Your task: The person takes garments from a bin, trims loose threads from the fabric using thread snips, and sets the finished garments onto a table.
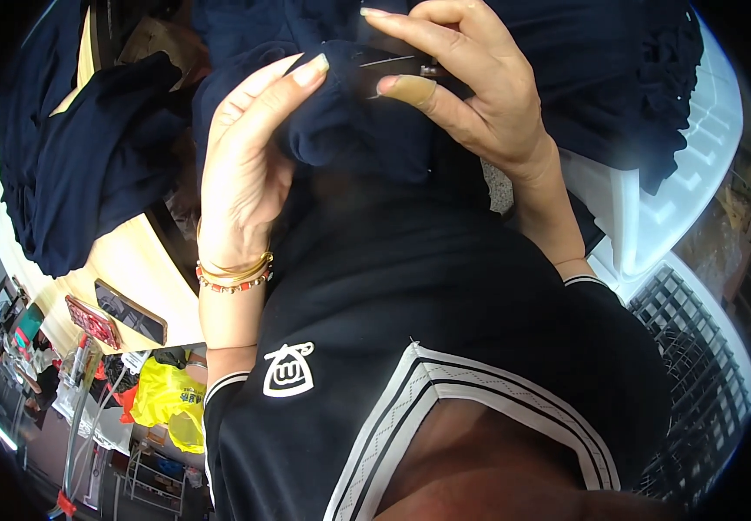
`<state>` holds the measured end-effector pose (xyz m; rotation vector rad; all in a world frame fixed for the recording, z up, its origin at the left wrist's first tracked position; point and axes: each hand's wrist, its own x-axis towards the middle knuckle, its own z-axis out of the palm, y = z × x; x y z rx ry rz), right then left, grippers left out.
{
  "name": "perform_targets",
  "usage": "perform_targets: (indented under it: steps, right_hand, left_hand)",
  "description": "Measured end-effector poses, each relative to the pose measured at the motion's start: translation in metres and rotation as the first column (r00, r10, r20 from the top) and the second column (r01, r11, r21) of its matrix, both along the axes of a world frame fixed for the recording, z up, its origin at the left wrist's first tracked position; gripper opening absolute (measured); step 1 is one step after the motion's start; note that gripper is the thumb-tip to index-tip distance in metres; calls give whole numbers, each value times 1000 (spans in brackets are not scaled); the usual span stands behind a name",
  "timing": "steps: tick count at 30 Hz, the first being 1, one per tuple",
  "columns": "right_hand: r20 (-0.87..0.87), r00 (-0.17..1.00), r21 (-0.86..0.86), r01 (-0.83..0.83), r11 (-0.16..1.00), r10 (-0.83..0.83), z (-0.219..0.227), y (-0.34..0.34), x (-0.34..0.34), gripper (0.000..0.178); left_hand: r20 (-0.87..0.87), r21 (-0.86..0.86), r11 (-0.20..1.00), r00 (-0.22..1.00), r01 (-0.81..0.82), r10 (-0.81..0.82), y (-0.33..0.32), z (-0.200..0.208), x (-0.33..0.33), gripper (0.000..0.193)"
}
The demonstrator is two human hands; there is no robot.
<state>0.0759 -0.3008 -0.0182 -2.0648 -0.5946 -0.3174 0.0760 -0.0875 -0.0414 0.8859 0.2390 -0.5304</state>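
Observation:
My left hand (pixel 249 139) is closed at the edge of a navy blue cloth (pixel 340 130), its thumb and fingers pinching the fabric. Across from it, my right hand (pixel 484 87) holds what look like small thread snips (pixel 429 69), with thin metal blades pointing toward the left hand. The snips' handles are mostly hidden in the palm. A tan covering wraps the right thumb. The navy cloth bunches between and beneath both hands, over my lap.
More navy cloth (pixel 89 165) is heaped on the pale wooden table (pixel 145 252) at left, near two phones (pixel 132 311). A yellow bag (pixel 167 399) sits lower left. On the right, navy cloth (pixel 610 78) drapes over white plastic (pixel 679 208), beside a dark lattice (pixel 697 356).

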Motion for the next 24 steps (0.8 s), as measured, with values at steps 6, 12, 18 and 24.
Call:
perform_targets:
  steps: [6,12,18,24]
  right_hand:
    - [42,999,-18,-5,1000,5,-1,2,0,42]
    - [43,999,-37,3,999,-2,0,4,0,38]
    - [103,994,-97,48,994,-38,1,7,-1,35]
    - [192,981,-195,75,978,-37,-1,2,-1,34]
  left_hand:
    - [-12,-47,999,1000,20,-20,-3,0,-1,21]
    - [-11,-17,1000,1000,10,-10,-3,-2,-2,20]
    - [10,-26,999,1000,28,-28,0,-6,-2,21]
    - [33,-28,999,999,31,-30,-1,-7,-4,21]
